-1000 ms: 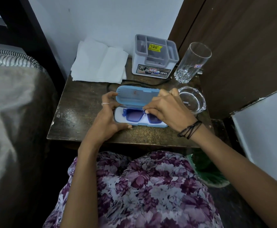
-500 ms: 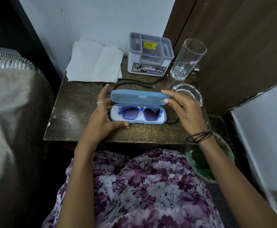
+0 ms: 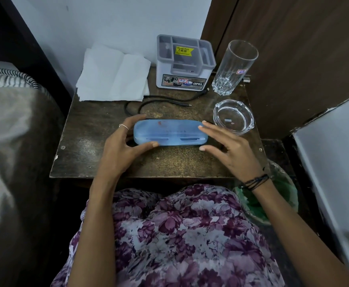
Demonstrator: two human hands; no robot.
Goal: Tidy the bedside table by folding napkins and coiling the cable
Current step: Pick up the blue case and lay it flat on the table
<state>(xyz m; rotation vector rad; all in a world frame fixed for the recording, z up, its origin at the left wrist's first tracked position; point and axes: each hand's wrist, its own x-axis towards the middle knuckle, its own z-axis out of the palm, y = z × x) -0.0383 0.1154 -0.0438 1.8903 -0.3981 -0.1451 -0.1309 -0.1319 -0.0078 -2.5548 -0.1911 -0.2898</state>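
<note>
Near the desk's (image 3: 99,162) front edge, our left hand (image 3: 119,148) grasps the closed blue glasses case (image 3: 170,132); our right hand (image 3: 227,148) hovers, fingers released. Napkins (image 3: 113,77) sit at the back-left corner, cable (image 3: 159,101) uncoiled mid-desk. Sliding the case back could snag it.

1. Bench (image 3: 99,154): dark worn wood, chipped front-left corner.
2. Pale wall (image 3: 115,19) behind its back edge.
3. Brown wood panel (image 3: 306,48) along right edge.
4. Bed (image 3: 14,125) left, grey cover.
</note>
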